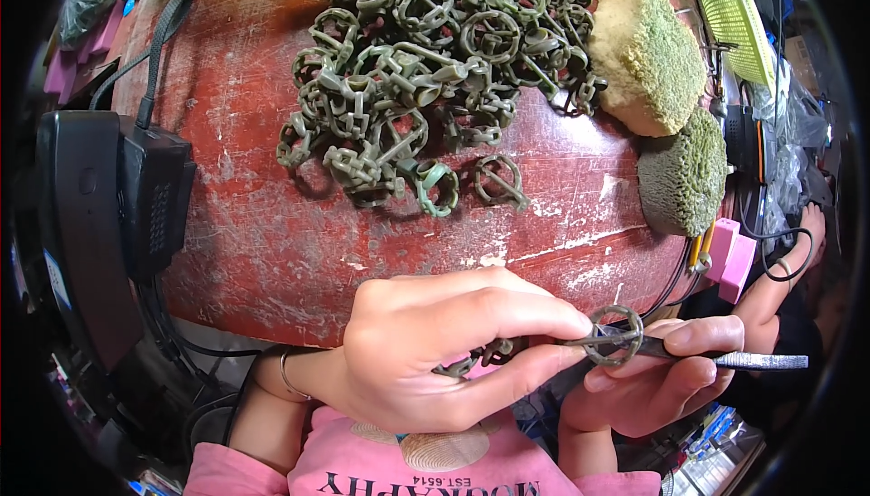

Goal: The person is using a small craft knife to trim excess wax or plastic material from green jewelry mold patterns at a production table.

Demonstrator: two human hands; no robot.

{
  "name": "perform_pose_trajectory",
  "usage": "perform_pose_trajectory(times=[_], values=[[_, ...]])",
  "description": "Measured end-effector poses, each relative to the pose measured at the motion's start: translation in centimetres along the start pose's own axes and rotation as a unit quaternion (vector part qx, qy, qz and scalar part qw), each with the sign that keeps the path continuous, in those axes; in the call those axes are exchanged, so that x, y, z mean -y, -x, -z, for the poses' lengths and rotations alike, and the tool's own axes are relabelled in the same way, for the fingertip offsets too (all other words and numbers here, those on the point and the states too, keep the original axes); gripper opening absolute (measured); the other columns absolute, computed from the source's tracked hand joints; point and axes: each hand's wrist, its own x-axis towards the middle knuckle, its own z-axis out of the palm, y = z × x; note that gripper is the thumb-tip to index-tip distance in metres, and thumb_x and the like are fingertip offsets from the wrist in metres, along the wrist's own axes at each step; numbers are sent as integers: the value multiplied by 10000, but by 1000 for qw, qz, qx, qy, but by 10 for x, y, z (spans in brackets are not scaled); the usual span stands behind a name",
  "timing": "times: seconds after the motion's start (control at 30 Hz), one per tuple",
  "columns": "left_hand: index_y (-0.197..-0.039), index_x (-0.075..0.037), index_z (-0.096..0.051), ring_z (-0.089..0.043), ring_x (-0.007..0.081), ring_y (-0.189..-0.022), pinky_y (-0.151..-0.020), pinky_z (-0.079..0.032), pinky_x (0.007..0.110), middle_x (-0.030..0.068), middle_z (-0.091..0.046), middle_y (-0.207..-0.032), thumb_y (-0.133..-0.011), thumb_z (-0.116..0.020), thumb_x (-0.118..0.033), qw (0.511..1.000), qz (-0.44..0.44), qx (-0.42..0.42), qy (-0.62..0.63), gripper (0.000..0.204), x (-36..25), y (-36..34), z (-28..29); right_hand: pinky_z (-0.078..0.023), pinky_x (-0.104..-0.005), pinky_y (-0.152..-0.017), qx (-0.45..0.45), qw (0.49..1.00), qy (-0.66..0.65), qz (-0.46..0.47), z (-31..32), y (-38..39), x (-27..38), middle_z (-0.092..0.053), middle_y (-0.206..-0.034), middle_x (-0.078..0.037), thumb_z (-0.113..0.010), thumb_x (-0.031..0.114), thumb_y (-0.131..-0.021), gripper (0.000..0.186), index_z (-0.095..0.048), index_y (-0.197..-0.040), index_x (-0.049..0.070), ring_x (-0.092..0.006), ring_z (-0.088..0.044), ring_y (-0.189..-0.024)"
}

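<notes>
My left hand pinches a dark green ring-shaped piece with a straight bar across it. Linked parts of the same dark green hang inside the curled fingers, partly hidden. On the right, my right hand grips a flat grey metal tool, which looks like a file, between thumb and fingers. The tool's dark inner end lies against or inside the ring; I cannot tell which. Beyond my hands, a heap of similar green ring-and-chain pieces covers the table's far middle. Two of them lie at its near edge.
The worn red table carries two rough, green-dusted blocks at right. Nearby are pink blocks and a green mesh basket. Black boxes with cables line the left edge. Another person's arm shows at far right.
</notes>
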Motion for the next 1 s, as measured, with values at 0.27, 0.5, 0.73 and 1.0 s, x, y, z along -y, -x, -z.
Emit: perform_pose_trajectory(times=[0.27,0.5,0.73,1.0], values=[[-782,22,-638,-639,191,-662,-589,-510,257,131,-642,-733,-625,-705,29,1000,21,-10,-8,170,2,-1,-1,-480,-209,-452,313,800,491,144,21,-20,22,-570,-619,-146,-311,210,-943,395,-227,-1243,-33,-118,-562,-467],[-785,14,-640,-637,196,-699,-610,-506,261,153,-639,-786,-629,-710,20,999,44,6,-3,171,-4,-1,1,-479,-238,-417,280,898,335,57,25,-7,18,-561,-673,-180,-289,302,-944,341,-324,-1045,-22,-161,-551,-461],[-807,13,-643,-628,231,-792,-681,-499,284,187,-620,-904,-663,-703,9,992,24,83,88,156,10,-3,-2,-458,-226,-439,230,892,389,-21,19,-22,6,-630,-624,-132,-515,256,-858,367,-628,-777,-84,-159,-582,-468],[-816,17,-641,-637,208,-707,-619,-512,271,150,-638,-803,-663,-710,-4,999,-4,46,13,169,3,2,-4,-399,-258,-445,-116,823,455,320,60,-5,3,-528,-945,-196,-432,67,-887,420,-294,-1257,-75,-151,-500,-542]])
